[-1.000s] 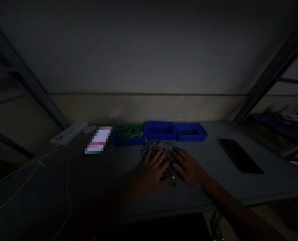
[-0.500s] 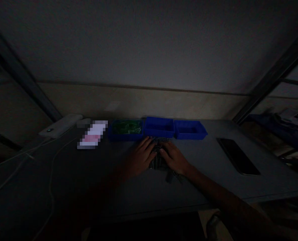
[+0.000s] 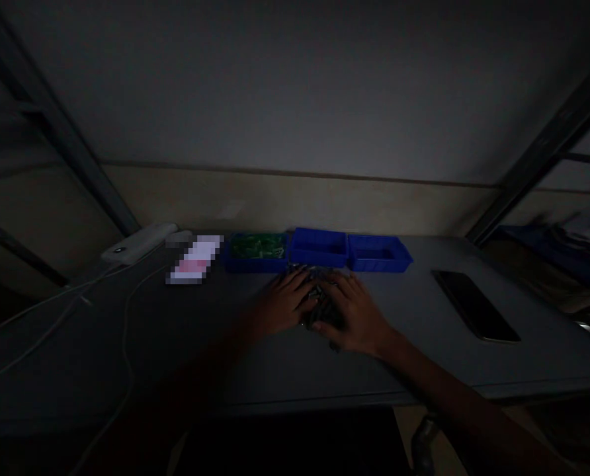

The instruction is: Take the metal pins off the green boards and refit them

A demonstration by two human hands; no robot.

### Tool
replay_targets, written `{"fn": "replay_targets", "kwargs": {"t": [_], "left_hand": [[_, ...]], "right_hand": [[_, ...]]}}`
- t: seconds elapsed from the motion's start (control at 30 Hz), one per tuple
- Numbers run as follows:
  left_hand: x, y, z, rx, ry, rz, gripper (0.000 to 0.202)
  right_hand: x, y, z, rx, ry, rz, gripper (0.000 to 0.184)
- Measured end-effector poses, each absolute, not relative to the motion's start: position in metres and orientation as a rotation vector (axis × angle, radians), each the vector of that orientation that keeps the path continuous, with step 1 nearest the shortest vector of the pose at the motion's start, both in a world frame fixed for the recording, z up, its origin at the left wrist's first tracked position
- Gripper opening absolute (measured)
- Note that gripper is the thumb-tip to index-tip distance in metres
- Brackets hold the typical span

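Note:
A heap of small dark pieces (image 3: 319, 312), some with a metallic glint, lies on the grey table in front of the blue trays. Dim light hides what kind they are. My left hand (image 3: 286, 303) rests on the heap's left side, fingers stretched out and spread. On the right side my right hand (image 3: 355, 316) lies over the pieces, fingers extended and thumb apart. Both hands touch the heap, and neither is closed round anything. Parts of the heap are hidden under the fingers.
Behind the heap stand a blue tray (image 3: 255, 266) of green pieces, a middle blue tray (image 3: 319, 258) and a right blue tray (image 3: 380, 263). A lit phone (image 3: 194, 260), a white power strip (image 3: 139, 244) and cables lie left. A dark phone (image 3: 473, 306) lies right.
My right hand has shifted its grip-free fingers forward and left over the pieces, thumb lower and nearer me. My left hand stays on the heap. The camera view has shifted slightly.

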State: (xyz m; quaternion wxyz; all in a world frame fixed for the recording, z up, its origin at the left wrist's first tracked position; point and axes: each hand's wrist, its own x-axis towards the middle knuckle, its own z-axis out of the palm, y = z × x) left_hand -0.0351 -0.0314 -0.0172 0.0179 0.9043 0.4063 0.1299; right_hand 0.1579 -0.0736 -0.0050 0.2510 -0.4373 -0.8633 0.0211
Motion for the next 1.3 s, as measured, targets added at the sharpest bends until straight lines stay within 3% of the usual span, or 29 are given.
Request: {"fn": "replay_targets", "kwargs": {"t": [0.23, 0.4, 0.7, 0.87, 1.07, 1.3], "left_hand": [[-0.03, -0.035, -0.014, 2.778, 1.343, 0.526, 0.044], [-0.031, -0.031, -0.023, 2.796, 1.343, 0.49, 0.05], [-0.033, -0.027, -0.024, 2.795, 1.288, 0.601, 0.046], [-0.034, -0.022, -0.023, 2.895, 1.195, 0.518, 0.046], [-0.03, -0.01, -0.019, 2.82, 1.169, 0.47, 0.045], [-0.026, -0.001, -0.024, 2.946, 1.128, 0.45, 0.038]], "right_hand": [[0.174, -0.081, -0.026, -1.395, -2.418, 0.069, 0.062], [0.179, -0.054, -0.024, -1.233, -2.356, 0.25, 0.066], [0.156, -0.031, -0.012, -0.926, -2.267, 0.654, 0.054], [0.163, -0.034, -0.007, -1.022, -2.112, 0.502, 0.038], [0.171, -0.052, -0.016, -1.182, -2.306, 0.076, 0.062], [0.171, -0.042, -0.026, -1.24, -2.532, 0.16, 0.073]]}}
